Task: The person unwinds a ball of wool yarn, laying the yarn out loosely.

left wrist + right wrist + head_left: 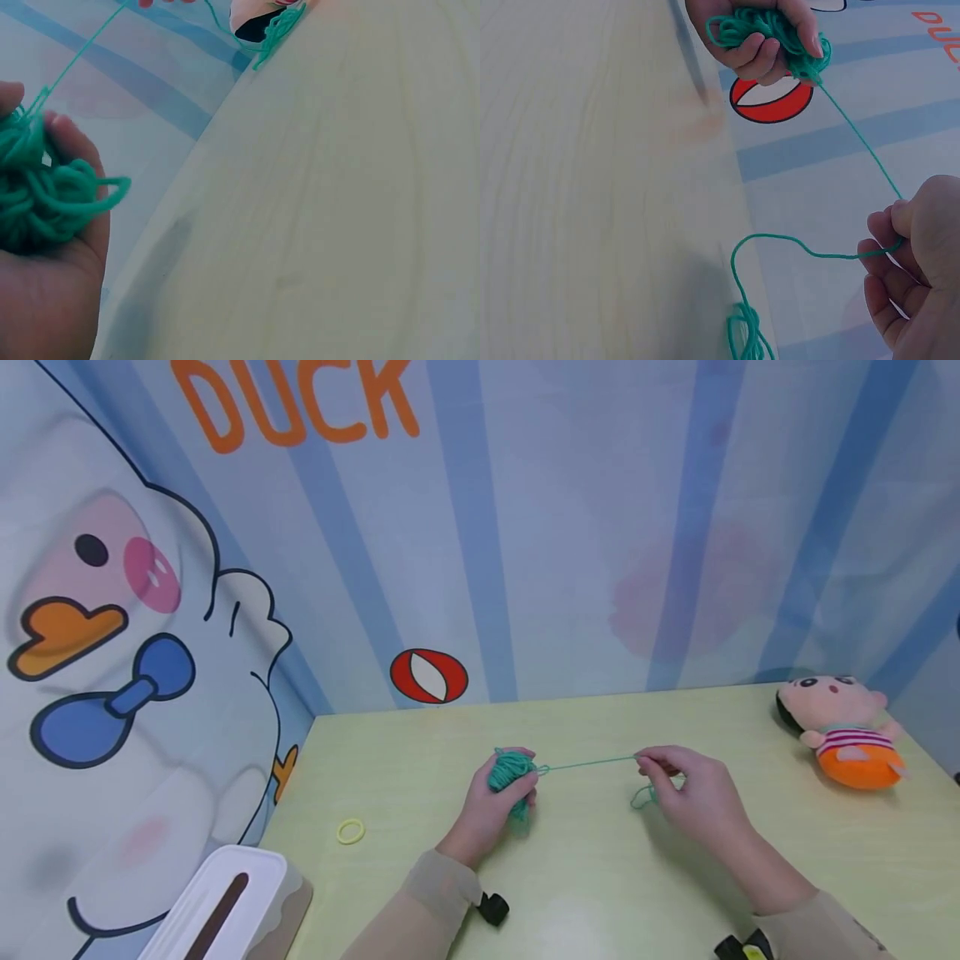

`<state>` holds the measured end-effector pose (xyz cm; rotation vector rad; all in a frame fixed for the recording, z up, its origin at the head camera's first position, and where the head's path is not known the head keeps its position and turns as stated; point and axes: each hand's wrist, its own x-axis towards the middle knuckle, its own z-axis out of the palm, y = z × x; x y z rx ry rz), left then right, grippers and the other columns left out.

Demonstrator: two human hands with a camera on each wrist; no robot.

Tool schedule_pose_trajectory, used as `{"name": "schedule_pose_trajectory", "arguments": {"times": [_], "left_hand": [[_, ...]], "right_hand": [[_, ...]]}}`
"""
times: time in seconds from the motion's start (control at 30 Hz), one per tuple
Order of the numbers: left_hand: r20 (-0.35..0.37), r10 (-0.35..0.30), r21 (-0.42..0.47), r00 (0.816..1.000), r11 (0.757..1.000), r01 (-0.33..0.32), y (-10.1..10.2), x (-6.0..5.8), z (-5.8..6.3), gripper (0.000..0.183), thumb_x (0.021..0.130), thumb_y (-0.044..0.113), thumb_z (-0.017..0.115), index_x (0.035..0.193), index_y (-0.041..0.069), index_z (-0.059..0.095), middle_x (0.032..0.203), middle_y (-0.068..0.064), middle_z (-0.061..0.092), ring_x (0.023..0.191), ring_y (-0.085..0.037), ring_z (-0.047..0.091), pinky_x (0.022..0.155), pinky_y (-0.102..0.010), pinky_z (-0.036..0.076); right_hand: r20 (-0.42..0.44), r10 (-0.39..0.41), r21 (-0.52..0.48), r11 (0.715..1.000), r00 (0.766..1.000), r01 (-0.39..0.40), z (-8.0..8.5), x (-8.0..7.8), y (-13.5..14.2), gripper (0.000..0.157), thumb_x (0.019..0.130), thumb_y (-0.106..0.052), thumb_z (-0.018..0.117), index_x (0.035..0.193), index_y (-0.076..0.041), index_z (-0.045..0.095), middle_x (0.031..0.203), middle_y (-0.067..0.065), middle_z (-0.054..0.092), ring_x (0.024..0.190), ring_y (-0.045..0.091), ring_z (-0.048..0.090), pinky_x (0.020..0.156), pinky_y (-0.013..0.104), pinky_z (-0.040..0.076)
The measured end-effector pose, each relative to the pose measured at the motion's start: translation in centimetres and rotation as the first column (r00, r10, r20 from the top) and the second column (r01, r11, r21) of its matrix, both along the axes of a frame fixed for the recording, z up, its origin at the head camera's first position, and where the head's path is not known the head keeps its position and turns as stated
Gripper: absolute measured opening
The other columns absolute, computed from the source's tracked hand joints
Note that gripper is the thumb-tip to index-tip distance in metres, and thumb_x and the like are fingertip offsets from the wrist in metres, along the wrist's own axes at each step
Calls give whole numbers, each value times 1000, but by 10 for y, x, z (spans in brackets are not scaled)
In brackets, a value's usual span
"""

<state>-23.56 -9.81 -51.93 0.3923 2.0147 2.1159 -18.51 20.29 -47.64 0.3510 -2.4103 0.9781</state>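
Head view first: the left hand (pixel 486 814), just below centre, has its fingers and thumb wrapped around a bundle of green yarn (pixel 512 770), and a taut green strand (pixel 588 764) runs from it to the right hand (pixel 693 793), which is pinching it between thumb and fingertips. A loose yarn tail (pixel 643 797) dangles just beside those fingers. On the pale wood-look table (pixel 570 885) there's a yellow ring (pixel 351 842) left of the hands and a plush doll in a striped top and orange bottoms (pixel 855 739) over at the right, plus a white-lidded box with a dark slot (pixel 258 893) down in the lower left. Behind it all is a blue striped backdrop (pixel 570 527) with orange DUCK lettering up top. Left wrist cam: the bundle sits in the palm at the left edge, one loop poking out, strand heading up to the top edge, where just a bit of the right hand's fingertips shows. The tail's bunched end is at upper middle. Right wrist cam: bundle gripped up top, pinch at lower right, tail curving down to a tangle at bottom centre. Can't tell if that tangle touches the table.
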Motion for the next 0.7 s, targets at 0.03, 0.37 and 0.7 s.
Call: {"name": "schedule_pose_trajectory", "arguments": {"times": [0.03,0.37,0.7], "left_hand": [[-3,-3,1,1000,1000,3,0,0,0,46,107,28,73,142,2,58,96,-2,68,83,-17,67,83,-27,63],[68,-21,69,997,997,17,0,2,1,37,109,35,71,134,14,56,134,-29,65,90,-19,70,85,-28,65],[38,41,31,998,999,-42,-1,2,1,32,107,41,73,116,17,54,114,-8,73,91,-17,71,83,-25,61]], "right_hand": [[3,-8,1,1000,1000,8,0,0,3,12,100,-8,79,111,-8,83,90,-1,83,81,21,77,60,26,53],[120,-96,20,995,988,94,-1,5,37,17,103,-14,77,118,-8,83,95,3,84,85,18,73,65,22,53],[229,-183,86,982,956,168,-12,8,72,22,107,-20,73,120,-4,81,108,15,81,88,27,72,69,20,52]]}}
